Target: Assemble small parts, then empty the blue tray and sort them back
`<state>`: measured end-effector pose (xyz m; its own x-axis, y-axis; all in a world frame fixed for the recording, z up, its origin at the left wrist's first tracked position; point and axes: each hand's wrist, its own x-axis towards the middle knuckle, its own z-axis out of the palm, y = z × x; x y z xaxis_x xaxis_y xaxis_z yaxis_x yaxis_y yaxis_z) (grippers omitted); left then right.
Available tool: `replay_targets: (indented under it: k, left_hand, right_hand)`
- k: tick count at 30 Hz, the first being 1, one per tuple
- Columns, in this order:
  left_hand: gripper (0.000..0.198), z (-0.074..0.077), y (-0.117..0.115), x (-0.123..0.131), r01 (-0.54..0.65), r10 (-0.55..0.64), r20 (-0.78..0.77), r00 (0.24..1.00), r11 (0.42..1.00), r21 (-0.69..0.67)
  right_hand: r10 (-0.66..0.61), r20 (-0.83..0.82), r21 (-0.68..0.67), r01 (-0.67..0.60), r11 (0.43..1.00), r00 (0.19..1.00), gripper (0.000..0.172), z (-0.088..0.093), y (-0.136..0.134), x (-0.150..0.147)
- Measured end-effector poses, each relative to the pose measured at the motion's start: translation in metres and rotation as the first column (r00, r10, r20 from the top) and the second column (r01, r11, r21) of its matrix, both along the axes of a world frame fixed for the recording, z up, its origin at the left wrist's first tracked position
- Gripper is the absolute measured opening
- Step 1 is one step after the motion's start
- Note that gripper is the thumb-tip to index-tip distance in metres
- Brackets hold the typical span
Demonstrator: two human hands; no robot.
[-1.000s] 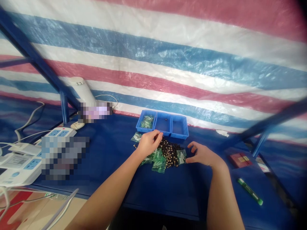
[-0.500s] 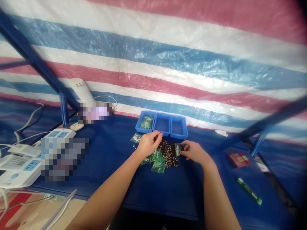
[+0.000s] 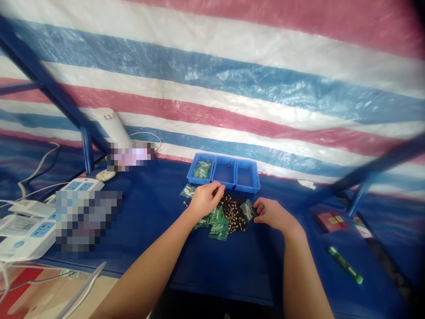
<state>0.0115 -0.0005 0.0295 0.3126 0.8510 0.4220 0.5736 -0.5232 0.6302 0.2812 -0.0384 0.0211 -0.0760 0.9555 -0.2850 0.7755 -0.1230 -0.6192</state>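
Observation:
My left hand (image 3: 209, 199) hovers over the left side of the screw pile, thumb and fingers pinched together; what they hold, if anything, is hidden. At the pile's right edge my right hand (image 3: 268, 212) has its thumb and fingertips closed at the edge of a small clear plastic bag (image 3: 247, 210) with pale pieces inside. Dark screws (image 3: 235, 213) lie loose in a heap between both hands. Green-tinted plastic bags (image 3: 218, 226) of pale pieces overlap the heap's near left side. Another small bag (image 3: 187, 190) lies left of my left hand, near a single screw (image 3: 185, 204).
Behind the pile stand three joined blue bins: the left bin (image 3: 194, 180) holds filled bags, the middle bin (image 3: 224, 182) one tiny dark piece. A green-capped tube (image 3: 345, 265) and a red box (image 3: 330, 221) lie at right. Power strips (image 3: 43, 230) with cables occupy the left.
My right hand has shifted slightly right and down, and the small clear bag has moved and turned with it. My left hand stays in place.

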Motion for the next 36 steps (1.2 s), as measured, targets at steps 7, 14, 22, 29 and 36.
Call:
replay_targets:
  k: [7,14,22,29,36]
  left_hand:
    - [0.034,-0.002,0.001,0.000,-0.007,0.007,0.001,1.000,1.000,0.003]
    - [0.031,0.000,-0.001,0.000,0.052,-0.051,0.029,0.998,0.998,-0.043]
    - [0.029,0.002,-0.004,0.002,0.218,-0.221,-0.014,0.975,0.971,-0.097]
    - [0.022,0.000,-0.003,0.002,0.233,-0.237,-0.040,0.971,0.969,-0.086]
    - [0.022,0.003,-0.005,0.003,0.253,-0.257,-0.052,0.965,0.965,-0.070]
  right_hand:
    - [0.054,-0.033,0.048,-0.052,0.997,0.998,0.033,0.013,-0.003,-0.005]
    - [-0.010,-0.345,0.295,0.118,0.948,0.939,0.018,0.021,-0.001,-0.019]
    - [-0.064,-0.779,0.264,0.418,0.869,0.624,0.026,0.012,0.005,-0.072]
    - [-0.069,-0.828,0.211,0.422,0.882,0.557,0.021,0.004,0.005,-0.091]
    - [-0.095,-0.859,0.171,0.457,0.873,0.504,0.021,0.000,0.005,-0.096]
